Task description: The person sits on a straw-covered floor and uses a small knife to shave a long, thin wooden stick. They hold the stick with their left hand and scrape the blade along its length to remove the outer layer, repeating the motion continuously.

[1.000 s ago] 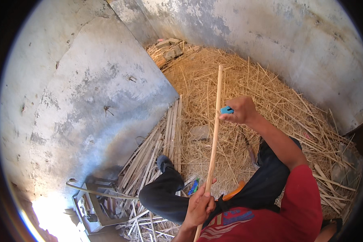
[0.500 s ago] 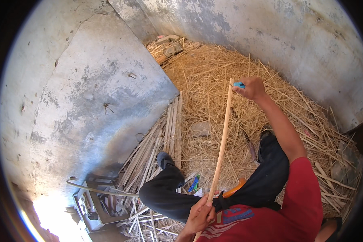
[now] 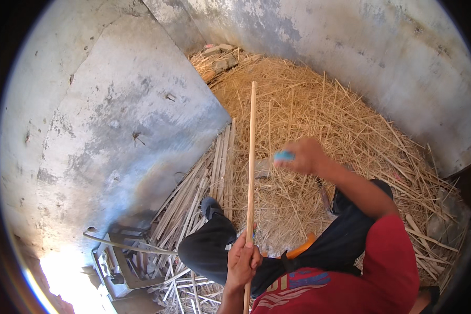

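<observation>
A long, pale bamboo strip (image 3: pixel 251 157) stands nearly upright across the middle of the view. My left hand (image 3: pixel 242 261) is closed around its lower part, close to my lap. Farther up on the right, my right hand (image 3: pixel 306 157) is closed on a small light-blue tool (image 3: pixel 284 156), blurred by motion. Between that tool and the strip there is a gap. The tool's exact kind does not show, as my fingers cover most of it.
Shavings (image 3: pixel 298 99) cover the floor ahead and to the right. Cut strips (image 3: pixel 193 183) lie beside the wall slab (image 3: pixel 136 104) at left. A metal frame (image 3: pixel 120 272) stands lower left. An orange curved object (image 3: pixel 302 246) lies by my leg, and a brick (image 3: pixel 262 168) sits among the shavings.
My right hand has come off the strip's far end, moving nearer and left with the blue tool. The strip has swung left to upright, with my left hand shifting left too.
</observation>
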Demonstrator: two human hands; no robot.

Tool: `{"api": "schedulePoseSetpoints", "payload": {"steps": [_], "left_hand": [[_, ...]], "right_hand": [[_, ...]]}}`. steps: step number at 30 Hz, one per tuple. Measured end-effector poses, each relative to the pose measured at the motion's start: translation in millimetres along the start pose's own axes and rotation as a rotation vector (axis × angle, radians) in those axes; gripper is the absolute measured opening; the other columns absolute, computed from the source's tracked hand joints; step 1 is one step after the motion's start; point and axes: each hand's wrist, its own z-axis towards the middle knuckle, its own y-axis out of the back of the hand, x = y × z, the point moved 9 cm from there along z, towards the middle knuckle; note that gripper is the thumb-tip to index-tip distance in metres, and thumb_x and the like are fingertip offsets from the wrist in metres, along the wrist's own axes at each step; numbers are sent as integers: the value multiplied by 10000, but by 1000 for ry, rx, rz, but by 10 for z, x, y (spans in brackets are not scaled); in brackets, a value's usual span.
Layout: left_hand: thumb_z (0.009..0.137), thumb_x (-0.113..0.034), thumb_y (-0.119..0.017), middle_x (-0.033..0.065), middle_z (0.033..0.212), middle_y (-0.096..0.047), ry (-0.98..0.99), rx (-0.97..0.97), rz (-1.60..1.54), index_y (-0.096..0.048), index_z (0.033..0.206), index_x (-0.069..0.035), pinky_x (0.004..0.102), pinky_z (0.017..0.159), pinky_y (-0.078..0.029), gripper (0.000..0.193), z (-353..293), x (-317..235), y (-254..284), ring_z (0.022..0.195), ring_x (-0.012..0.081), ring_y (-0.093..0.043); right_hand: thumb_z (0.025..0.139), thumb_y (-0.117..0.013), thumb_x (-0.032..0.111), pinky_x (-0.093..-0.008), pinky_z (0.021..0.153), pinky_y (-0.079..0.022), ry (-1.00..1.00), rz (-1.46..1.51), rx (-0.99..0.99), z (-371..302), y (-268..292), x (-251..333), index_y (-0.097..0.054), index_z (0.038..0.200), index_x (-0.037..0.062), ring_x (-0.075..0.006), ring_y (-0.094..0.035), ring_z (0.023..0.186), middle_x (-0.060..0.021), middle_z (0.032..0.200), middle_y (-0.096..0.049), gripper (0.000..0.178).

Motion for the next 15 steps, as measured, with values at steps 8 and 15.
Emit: {"api": "schedulePoseSetpoints", "payload": {"steps": [8,15], "left_hand": [[1005,-206,-428,-47,546,-386,-55,22,234,-333,1425,22,184,459,-279,487,109,-174,-275,461,23,-334],[1001,-125,-426,-56,648,-390,-17,10,284,-264,1469,4,175,491,-307,511,61,-91,-230,545,18,-361]], "right_hand": [[719,-611,733,-355,387,-394,162,-92,-43,-106,29,566,-526,535,129,-243,-527,400,-59,463,-498,637],[734,-559,771,-353,367,-376,134,-67,-20,-102,-68,540,-500,501,132,-225,-513,381,-51,445,-489,682]]}}
